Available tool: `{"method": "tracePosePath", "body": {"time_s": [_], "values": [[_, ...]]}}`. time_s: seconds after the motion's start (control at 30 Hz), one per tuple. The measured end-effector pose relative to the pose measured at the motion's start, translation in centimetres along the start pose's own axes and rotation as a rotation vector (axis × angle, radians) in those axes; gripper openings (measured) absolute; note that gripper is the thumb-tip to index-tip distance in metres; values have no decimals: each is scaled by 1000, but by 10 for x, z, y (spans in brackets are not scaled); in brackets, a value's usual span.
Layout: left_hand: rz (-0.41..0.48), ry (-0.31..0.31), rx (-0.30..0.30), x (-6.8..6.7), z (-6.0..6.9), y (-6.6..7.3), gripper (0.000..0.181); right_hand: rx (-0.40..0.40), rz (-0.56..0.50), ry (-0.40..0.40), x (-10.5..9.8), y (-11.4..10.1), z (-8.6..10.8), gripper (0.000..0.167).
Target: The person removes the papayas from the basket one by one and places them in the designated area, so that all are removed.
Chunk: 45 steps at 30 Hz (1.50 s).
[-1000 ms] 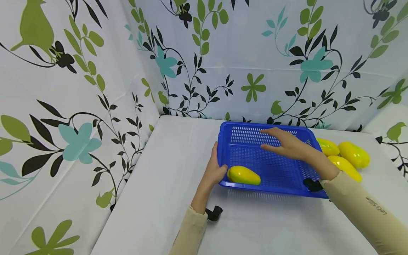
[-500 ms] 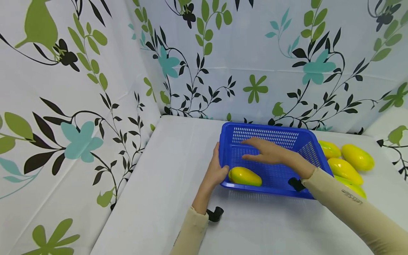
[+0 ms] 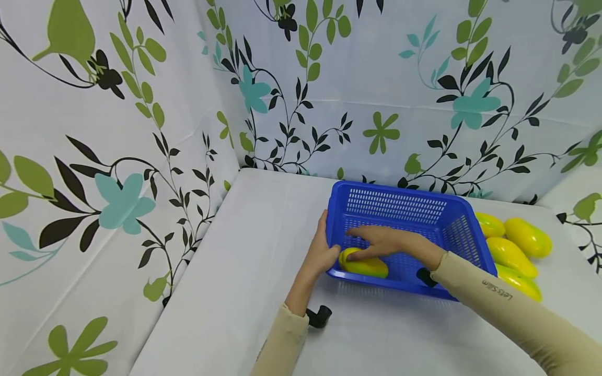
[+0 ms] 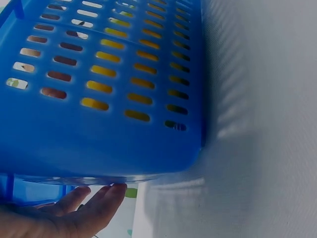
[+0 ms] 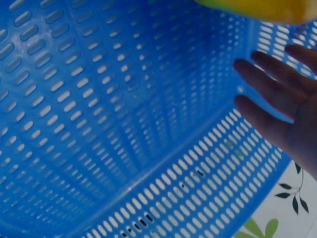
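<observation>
A blue slotted plastic basket (image 3: 416,265) stands on the white table. My left hand (image 3: 320,256) holds its left end, thumb at the front corner and fingers along the side; in the left wrist view those fingers (image 4: 101,210) show past the basket's edge. One yellow-green mango (image 3: 369,268) lies in the front left corner. Over it reaches my right hand (image 3: 392,243), its thumb at the fruit in the head view. Spread, nearly straight fingers (image 5: 270,82) appear below the mango (image 5: 277,9) in the right wrist view, where the thumb is out of sight.
Several more yellow mangoes (image 3: 527,237) lie on the table right of the basket, close to its right wall. A white cloth curtain (image 3: 301,198) with leaf and flower prints hangs behind and to the left. White table surface (image 3: 254,245) extends left of the basket.
My right hand has moved left and down inside the basket, from above its middle to the mango. My left hand has kept its hold. The view has shifted slightly.
</observation>
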<state>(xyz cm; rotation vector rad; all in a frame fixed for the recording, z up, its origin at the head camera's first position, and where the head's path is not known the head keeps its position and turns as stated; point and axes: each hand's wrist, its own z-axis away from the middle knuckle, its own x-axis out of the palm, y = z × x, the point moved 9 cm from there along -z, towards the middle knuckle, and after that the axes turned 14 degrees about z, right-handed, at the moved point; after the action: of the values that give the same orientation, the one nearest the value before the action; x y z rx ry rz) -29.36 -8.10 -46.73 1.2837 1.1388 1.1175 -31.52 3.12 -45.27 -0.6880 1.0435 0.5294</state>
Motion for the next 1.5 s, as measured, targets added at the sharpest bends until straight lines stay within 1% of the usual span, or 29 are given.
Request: {"method": "tracePosePath", "body": {"time_s": [0.1, 0.2, 0.4, 0.57, 0.77, 0.9, 1.03, 1.23, 1.5], "values": [[21, -12, 8, 4, 0, 1, 94, 16, -32, -61, 11, 1, 0, 76], [40, -17, 15, 6, -1, 3, 95, 37, -45, -94, 15, 2, 2, 74], [41, -12, 14, 9, -3, 4, 95, 41, -47, -101, 15, 5, 5, 70], [36, -10, 4, 10, -3, 4, 94, 35, -31, -90, 11, 6, 10, 65], [21, 2, -2, 9, -4, 4, 94, 29, -5, -4, -8, 12, 22, 64], [21, 21, 3, 6, -4, 4, 93, 39, -4, 70, -24, 17, 36, 59], [33, 33, 14, 3, -4, 4, 93, 47, -2, 138, -36, 23, 48, 57], [35, 50, 25, -1, -3, 5, 93, 57, -22, 220, -46, 31, 66, 58], [36, 73, 6, -5, -1, 3, 93, 113, -36, 304, -56, 41, 95, 58]]}}
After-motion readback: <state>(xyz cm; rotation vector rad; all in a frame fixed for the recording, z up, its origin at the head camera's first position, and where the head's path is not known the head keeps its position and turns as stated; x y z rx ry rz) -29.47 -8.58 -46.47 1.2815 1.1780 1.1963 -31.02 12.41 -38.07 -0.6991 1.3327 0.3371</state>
